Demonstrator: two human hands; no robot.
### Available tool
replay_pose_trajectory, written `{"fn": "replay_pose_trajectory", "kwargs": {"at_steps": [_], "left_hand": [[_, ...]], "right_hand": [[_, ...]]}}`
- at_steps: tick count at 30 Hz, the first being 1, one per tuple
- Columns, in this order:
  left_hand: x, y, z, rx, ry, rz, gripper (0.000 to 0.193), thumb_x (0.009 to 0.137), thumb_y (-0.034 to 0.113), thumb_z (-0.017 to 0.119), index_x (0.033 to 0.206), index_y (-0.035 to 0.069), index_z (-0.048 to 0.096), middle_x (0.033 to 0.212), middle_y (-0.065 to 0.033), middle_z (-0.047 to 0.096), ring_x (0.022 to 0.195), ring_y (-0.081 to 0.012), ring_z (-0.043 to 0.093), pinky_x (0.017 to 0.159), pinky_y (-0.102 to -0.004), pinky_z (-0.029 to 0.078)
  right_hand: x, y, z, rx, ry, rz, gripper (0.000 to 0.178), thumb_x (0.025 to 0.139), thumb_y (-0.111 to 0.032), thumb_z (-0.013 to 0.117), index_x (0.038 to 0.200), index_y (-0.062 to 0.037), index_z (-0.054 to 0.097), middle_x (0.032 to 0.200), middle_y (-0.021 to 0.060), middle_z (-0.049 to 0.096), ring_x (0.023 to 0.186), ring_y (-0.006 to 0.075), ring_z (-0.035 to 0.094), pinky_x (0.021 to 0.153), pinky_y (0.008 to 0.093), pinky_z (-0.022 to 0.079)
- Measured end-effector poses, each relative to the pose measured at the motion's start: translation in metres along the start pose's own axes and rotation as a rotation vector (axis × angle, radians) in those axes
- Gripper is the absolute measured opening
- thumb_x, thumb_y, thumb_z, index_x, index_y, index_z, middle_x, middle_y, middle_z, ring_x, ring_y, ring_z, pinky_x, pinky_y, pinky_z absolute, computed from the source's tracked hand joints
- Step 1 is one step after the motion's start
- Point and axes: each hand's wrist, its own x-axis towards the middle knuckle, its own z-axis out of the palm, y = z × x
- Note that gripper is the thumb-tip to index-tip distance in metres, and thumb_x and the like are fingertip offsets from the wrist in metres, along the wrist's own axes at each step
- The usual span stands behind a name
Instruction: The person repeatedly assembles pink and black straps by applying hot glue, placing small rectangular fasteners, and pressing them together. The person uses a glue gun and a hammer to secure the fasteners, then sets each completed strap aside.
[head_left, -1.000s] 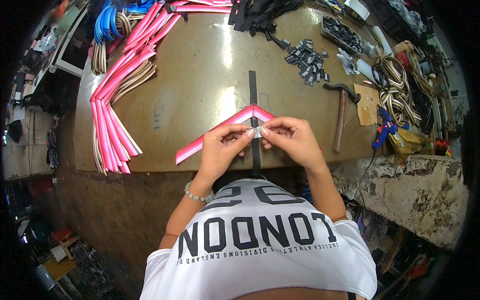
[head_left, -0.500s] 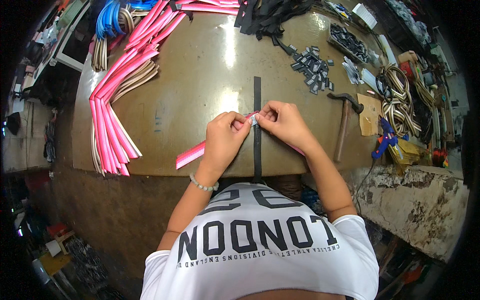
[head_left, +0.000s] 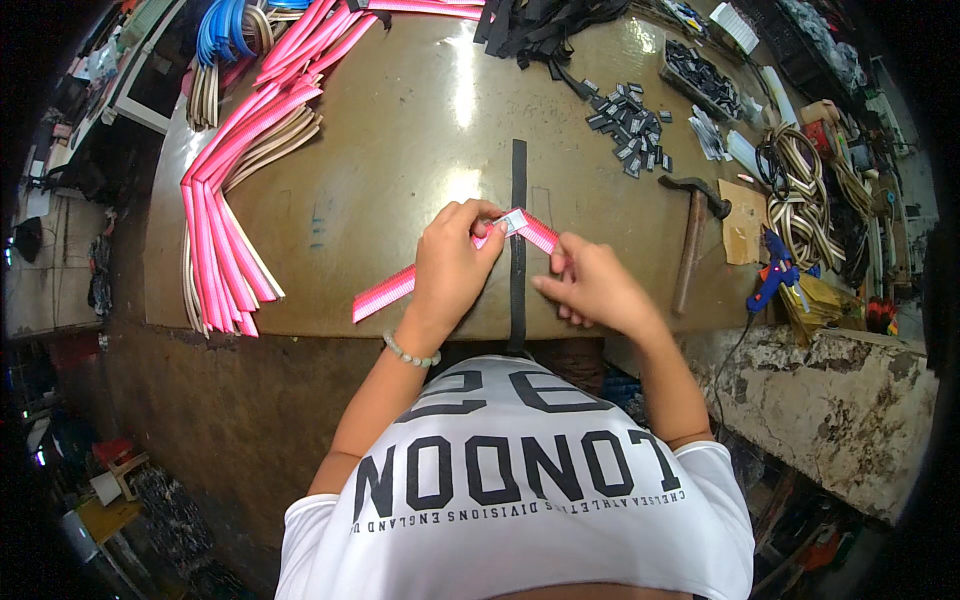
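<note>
My left hand [head_left: 455, 258] pinches a pink strip with white edging [head_left: 385, 292] near its middle. A small pale label [head_left: 514, 221] lies across the strip beside my left thumb, where the strip bends. The strip's other part [head_left: 540, 235] slopes down toward my right hand [head_left: 598, 285] and is hidden from there on. My right hand is open beside it, thumb and forefinger apart. Beneath the strip, a flat black band [head_left: 519, 180] runs up the table from its near edge.
On the brown table [head_left: 390, 150], pink strips [head_left: 215, 230] are bundled at left. Far off lie black straps [head_left: 545, 30] and a pile of small black tags [head_left: 630, 130]. To the right are a hammer [head_left: 690, 240], cardboard [head_left: 740, 222], a blue glue gun [head_left: 775, 272] and coiled piping [head_left: 800, 200].
My right hand has let go near the label and moved down and right, its thumb now apart from its fingers. The label and bent strip show more. My left hand keeps its pinch.
</note>
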Motion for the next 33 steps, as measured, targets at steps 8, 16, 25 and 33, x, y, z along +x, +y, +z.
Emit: {"fn": "replay_pose_trajectory", "kwargs": {"at_steps": [8,16,25,33], "left_hand": [[-0.003,0.001,0.002,0.048,-0.007,-0.006,0.01,0.085,0.012,0.069,0.094,0.007,0.071,0.081,-0.0109,0.062,0.074,-0.0258,0.064,0.067,-0.0371,0.051],[-0.003,-0.001,0.002,0.033,-0.015,-0.035,0.011,0.086,0.015,0.07,0.094,0.008,0.072,0.081,-0.0103,0.062,0.073,-0.0248,0.064,0.066,-0.0368,0.051],[-0.004,0.001,0.004,0.048,0.029,0.007,0.013,0.085,0.012,0.073,0.095,0.004,0.074,0.077,-0.0097,0.061,0.067,-0.0191,0.061,0.063,-0.0313,0.048],[-0.004,0.001,0.004,0.072,0.028,-0.018,0.014,0.084,0.014,0.074,0.094,0.005,0.075,0.076,-0.0094,0.06,0.066,-0.0195,0.06,0.062,-0.0318,0.048]], "right_hand": [[0.017,0.013,0.031,-0.41,0.315,-0.658,0.027,0.085,-0.017,0.072,0.102,-0.0057,0.053,0.069,0.0096,0.061,0.058,0.026,0.063,0.053,0.0365,0.051],[0.01,0.009,0.006,-0.732,-0.087,-0.8,0.03,0.082,-0.017,0.069,0.109,-0.0114,0.058,0.087,0.0117,0.06,0.079,0.031,0.064,0.063,0.0437,0.051],[0.042,-0.002,-0.02,-0.333,0.216,-0.815,0.026,0.081,0.005,0.062,0.106,-0.0037,0.062,0.095,0.0152,0.061,0.084,0.0336,0.065,0.069,0.0393,0.053],[0.089,0.008,-0.029,-0.164,0.071,-0.636,0.013,0.089,-0.006,0.07,0.1,0.0001,0.07,0.092,0.0084,0.066,0.081,0.0145,0.064,0.069,0.0282,0.051]]}}
